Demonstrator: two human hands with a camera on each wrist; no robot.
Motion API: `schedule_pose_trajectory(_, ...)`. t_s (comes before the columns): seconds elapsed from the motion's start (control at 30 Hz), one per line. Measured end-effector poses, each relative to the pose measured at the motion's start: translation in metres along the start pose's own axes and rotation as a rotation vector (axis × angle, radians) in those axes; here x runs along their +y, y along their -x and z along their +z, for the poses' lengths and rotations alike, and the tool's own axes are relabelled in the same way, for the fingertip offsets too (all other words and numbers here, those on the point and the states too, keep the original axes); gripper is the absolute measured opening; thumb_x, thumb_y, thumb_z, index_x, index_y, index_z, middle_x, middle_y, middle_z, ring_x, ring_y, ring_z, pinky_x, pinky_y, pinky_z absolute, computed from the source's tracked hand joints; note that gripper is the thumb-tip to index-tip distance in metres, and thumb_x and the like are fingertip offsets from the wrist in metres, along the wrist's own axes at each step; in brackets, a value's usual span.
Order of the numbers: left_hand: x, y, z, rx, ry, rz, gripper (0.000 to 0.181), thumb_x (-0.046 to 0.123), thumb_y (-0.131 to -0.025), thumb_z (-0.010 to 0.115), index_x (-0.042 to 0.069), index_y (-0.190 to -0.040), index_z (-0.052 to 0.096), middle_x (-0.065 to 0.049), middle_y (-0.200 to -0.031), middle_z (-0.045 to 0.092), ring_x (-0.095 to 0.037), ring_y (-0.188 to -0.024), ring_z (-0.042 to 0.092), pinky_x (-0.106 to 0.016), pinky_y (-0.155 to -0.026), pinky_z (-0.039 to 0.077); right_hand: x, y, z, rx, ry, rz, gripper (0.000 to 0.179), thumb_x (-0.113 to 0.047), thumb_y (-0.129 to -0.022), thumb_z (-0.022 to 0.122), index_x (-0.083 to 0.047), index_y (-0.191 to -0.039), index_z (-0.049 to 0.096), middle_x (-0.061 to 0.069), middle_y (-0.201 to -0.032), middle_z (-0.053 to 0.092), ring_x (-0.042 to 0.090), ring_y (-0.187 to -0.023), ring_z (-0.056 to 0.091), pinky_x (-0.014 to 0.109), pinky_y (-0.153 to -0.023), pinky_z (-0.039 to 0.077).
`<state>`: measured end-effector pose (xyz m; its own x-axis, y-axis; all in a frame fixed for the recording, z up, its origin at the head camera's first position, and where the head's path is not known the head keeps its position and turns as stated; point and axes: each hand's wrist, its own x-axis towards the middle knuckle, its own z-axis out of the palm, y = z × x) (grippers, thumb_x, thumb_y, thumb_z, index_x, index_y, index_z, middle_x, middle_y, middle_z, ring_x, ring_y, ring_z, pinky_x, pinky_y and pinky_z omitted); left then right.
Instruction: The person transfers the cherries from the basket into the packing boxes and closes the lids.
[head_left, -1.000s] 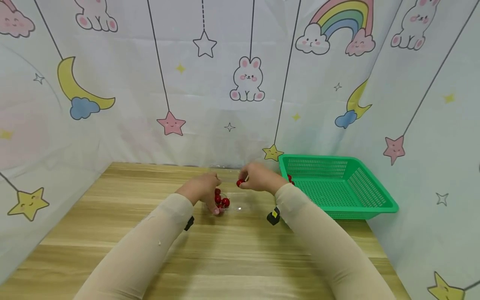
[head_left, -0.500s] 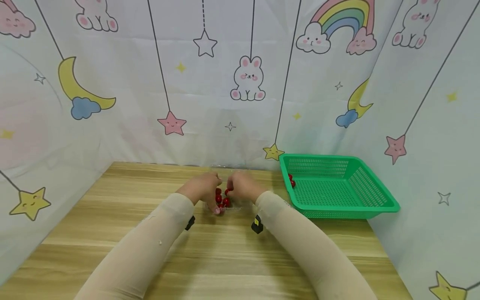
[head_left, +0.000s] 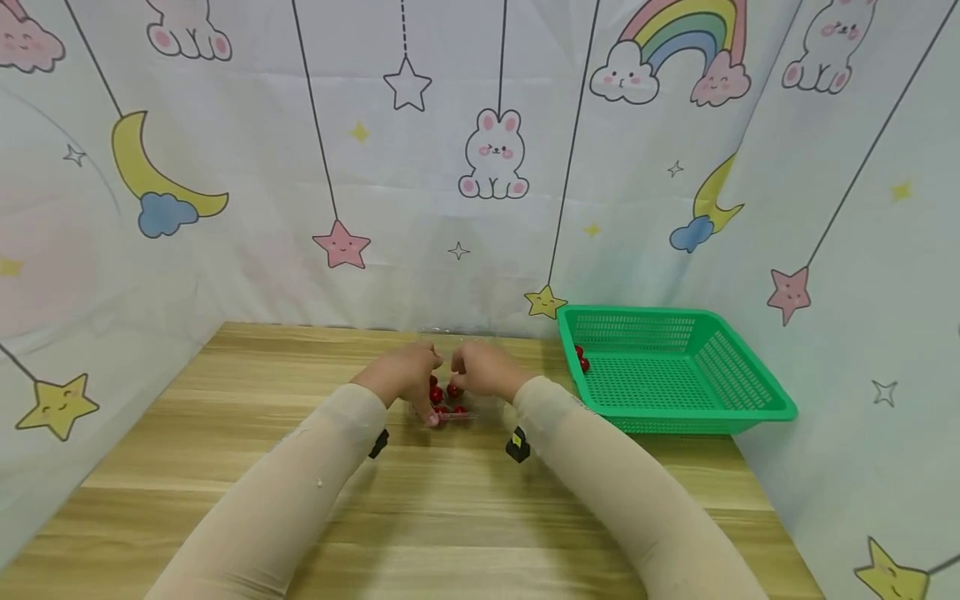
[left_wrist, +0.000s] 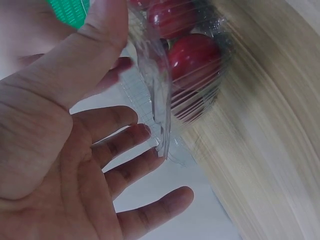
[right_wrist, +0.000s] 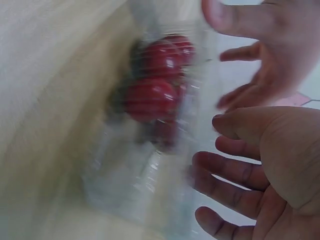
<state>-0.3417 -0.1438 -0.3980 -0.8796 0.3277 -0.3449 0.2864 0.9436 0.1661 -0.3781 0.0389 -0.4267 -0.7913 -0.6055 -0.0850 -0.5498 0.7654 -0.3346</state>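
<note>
A clear plastic box (right_wrist: 120, 185) with its lid up sits at the back middle of the table, several shiny red cherries (head_left: 437, 395) inside at its left end. My left hand (head_left: 401, 373) holds that end across its width, thumb at the front rim and fingers towards the back. In the left wrist view its fingertips (left_wrist: 145, 132) meet the clear rim. My right hand (head_left: 487, 371) hovers over the box's middle, fingers loosely bent. In the right wrist view it stands beside the box with nothing between thumb and fingers.
At the back right stands a green perforated basket (head_left: 780, 410), with a few cherries (head_left: 583, 364) by its left wall. A patterned curtain (head_left: 420, 183) hangs behind the wooden table (head_left: 450, 517). A black wrist camera (head_left: 517, 445) hangs below the right sleeve.
My right hand has moved left from beside the box to above it and let go of a cherry. The cherries in the box have shifted a little. My left hand has stayed put.
</note>
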Motion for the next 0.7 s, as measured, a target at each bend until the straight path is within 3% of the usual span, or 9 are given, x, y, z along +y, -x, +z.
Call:
schedule_pose_trajectory(0.17,0.001,0.001,0.000,-0.003,0.026,-0.025,0.116,0.046,-0.080,0.106,0.007,-0.173,0.049,-0.017,-0.183,0.039,-0.042,-0.165,0.046,-0.061,-0.130,0.048,0.003,0.017,-0.030,0.022,0.044,-0.005,0.025,-0.023,-0.113,0.072,-0.006,-0.128,0.083,0.011,-0.124,0.084,0.027,-0.110,0.081,0.046,-0.100,0.068)
schedule_pose_trajectory(0.3,0.002,0.002,0.000,0.003,0.032,-0.030,0.117,0.045,-0.080,0.106,0.008,-0.174,0.047,-0.017,-0.183,0.037,-0.042,-0.166,0.044,-0.062,-0.131,0.047,0.016,0.035,-0.061,0.036,0.035,0.086,0.024,-0.033,-0.115,0.068,-0.014,-0.123,0.082,0.005,-0.123,0.082,0.023,-0.106,0.079,0.046,-0.097,0.067)
schedule_pose_trajectory(0.5,0.001,0.001,0.002,0.005,0.034,-0.029,0.117,0.043,-0.080,0.106,0.008,-0.174,0.046,-0.018,-0.186,0.033,-0.044,-0.168,0.041,-0.062,-0.132,0.046,0.060,0.053,-0.095,0.094,-0.043,0.182,0.026,-0.033,-0.116,0.068,-0.013,-0.128,0.079,0.009,-0.132,0.080,0.029,-0.118,0.077,0.053,-0.105,0.065)
schedule_pose_trajectory(0.7,0.002,0.001,0.001,0.005,0.024,-0.024,0.117,0.043,-0.080,0.107,0.008,-0.174,0.047,-0.018,-0.183,0.037,-0.043,-0.167,0.043,-0.062,-0.132,0.047,0.102,0.064,-0.113,0.149,-0.082,0.275,0.028,-0.027,-0.116,0.064,-0.006,-0.128,0.078,0.015,-0.133,0.077,0.032,-0.111,0.074,0.052,-0.097,0.064)
